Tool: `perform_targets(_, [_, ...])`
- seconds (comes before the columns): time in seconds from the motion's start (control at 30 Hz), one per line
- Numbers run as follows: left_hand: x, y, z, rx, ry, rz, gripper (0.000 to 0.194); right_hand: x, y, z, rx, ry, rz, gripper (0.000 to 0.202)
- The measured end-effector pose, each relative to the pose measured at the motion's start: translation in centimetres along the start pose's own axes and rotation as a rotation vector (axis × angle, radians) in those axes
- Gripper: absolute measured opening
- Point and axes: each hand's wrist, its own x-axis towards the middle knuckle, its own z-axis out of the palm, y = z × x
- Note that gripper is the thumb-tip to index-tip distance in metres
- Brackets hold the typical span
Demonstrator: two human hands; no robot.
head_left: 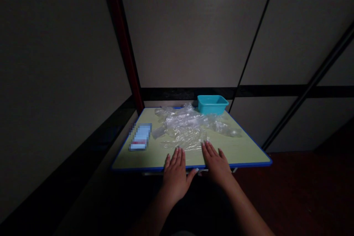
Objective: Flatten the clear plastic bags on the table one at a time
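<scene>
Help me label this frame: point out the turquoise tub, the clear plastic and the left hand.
Turquoise tub [211, 109]: head view, its front wall.
Clear plastic [184, 122]: head view, middle of the pile.
Left hand [175, 177]: head view, back of the hand.

Dim room, corners near black; soft glare high on wall panel [221, 14]; glints on crumpled plastic [188, 121]; pixelated patch at left of tabletop [232, 153].

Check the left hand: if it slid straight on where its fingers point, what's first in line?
Crumpled clear plastic on the table. Its near edge lies just beyond the left hand; the gap looks tiny, and the fingertips might already touch it.
</scene>
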Motion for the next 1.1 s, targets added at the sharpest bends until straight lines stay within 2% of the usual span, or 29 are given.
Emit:
perform_targets(0.17, [-1.0, -1.1, -0.7, 0.081, -0.019, -0.087, 0.074, 0.0, 0.1, 0.4, 0.009, 0.028, -0.01, 0.107])
perform_targets(0.3, [-1.0, -1.3, -1.3, 0.13, -0.004, -0.17, 0.08, -0.5, 0.5, 1.4, -0.003, 0.209, -0.058, 0.102])
perform_targets(0.37, [-0.7, -0.7, -1.5, 0.115, 0.024, -0.158, 0.082, -0.8, 0.8, 1.8, -0.004, 0.299, -0.125, 0.094])
perform_targets(0.47, [0.6, 1.0, -1.8, 0.035, 0.038, -0.01, 0.075, -1.1, 1.1, 2.1, 0.012, 0.341, -0.185, 0.078])
perform_targets(0.6, [3.5, 4.2, -1.2, -0.066, 0.028, 0.27, 0.067, -0.8, 1.0, 2.1, 0.024, 0.276, -0.158, 0.06])
perform_targets(0.73, [6.8, 6.4, -0.2, -0.16, -0.113, 0.471, 0.06, -0.3, 0.8, 2.1, -0.013, 0.26, -0.14, 0.056])
perform_targets(0.87, [8.5, 6.4, 0.2, -0.207, -0.213, 0.424, 0.061, -0.2, 0.6, 2.1, -0.019, 0.275, -0.142, 0.064])
perform_targets(1.1, [7.7, 4.1, 0.4, -0.148, -0.19, 0.252, 0.073, -0.6, 0.4, 1.3, -0.007, 0.199, -0.117, 0.074])
